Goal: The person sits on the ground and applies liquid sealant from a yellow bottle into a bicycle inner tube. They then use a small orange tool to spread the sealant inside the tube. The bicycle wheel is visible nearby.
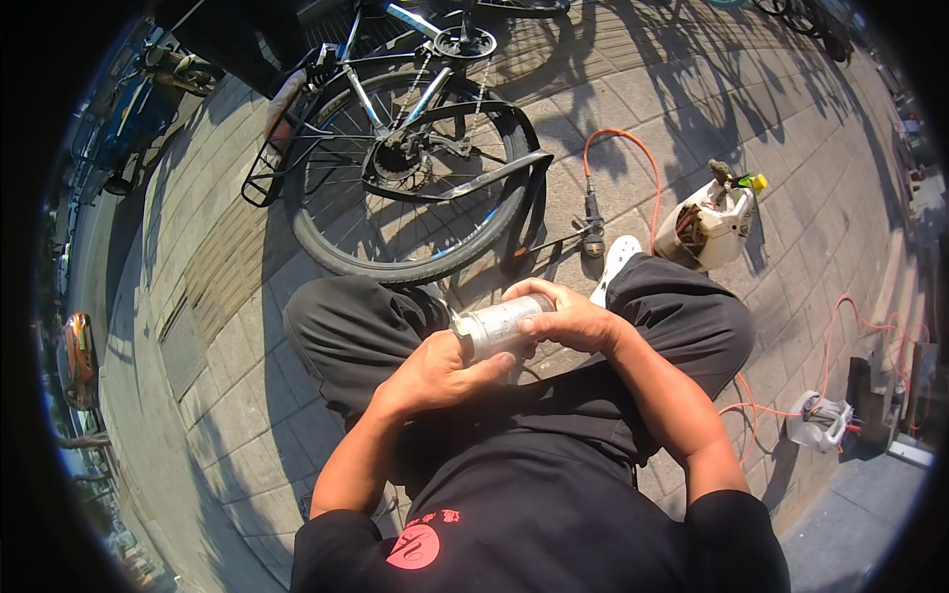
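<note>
A silvery, pale cylinder is held sideways between my two hands above my lap. My left hand is closed on its left end, thumb pointing right along the lower side. My right hand grips the right end, thumb across the front and fingers over the top. What the cylinder is, I cannot make out. Beyond my knees lies a bicycle on its side, with a loose black band draped across its rear wheel.
A tool on an orange hose lies ahead, beside a cut-open pale jug holding small items. Another white jug and more hose are at the right. A blue cart-like vehicle stands upper left; an orange car is at far left.
</note>
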Action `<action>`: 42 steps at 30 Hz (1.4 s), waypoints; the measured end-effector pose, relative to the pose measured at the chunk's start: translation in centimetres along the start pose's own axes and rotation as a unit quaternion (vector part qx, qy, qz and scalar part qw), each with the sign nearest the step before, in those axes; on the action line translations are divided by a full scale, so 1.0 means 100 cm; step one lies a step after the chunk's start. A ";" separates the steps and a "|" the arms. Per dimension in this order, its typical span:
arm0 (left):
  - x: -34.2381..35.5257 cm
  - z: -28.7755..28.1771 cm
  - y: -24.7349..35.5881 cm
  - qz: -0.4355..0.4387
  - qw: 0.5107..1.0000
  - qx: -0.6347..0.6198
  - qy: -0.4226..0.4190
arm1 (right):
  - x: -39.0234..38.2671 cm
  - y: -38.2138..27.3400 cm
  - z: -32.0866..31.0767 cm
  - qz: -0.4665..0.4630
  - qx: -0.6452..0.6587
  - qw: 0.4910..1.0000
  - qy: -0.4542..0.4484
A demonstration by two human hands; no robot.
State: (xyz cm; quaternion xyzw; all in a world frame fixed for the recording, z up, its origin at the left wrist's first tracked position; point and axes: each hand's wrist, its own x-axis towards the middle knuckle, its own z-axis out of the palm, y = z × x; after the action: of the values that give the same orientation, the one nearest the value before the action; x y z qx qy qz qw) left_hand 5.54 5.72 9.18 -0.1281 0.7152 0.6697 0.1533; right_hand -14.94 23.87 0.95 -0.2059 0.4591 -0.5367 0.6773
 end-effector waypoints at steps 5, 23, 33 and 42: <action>-0.007 0.015 -0.012 0.074 0.969 -0.221 0.075 | -0.036 -0.053 0.049 -0.189 -0.292 0.932 0.104; -0.010 0.025 -0.008 0.260 0.946 -0.168 0.094 | -0.073 -0.097 0.084 -0.296 -0.366 0.872 0.136; -0.006 0.005 0.010 0.276 0.955 -0.043 0.099 | -0.080 -0.094 0.060 -0.176 -0.387 0.904 0.049; -0.002 0.012 -0.010 0.291 0.946 -0.067 0.127 | -0.092 -0.132 0.090 -0.143 -0.574 0.804 0.061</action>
State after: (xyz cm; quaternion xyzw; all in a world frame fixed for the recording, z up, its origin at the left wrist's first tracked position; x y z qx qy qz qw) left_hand 6.22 6.83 8.29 -0.0083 0.6883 0.7099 -0.1491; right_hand -14.47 25.94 19.28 -0.5872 0.6892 -0.2773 0.3214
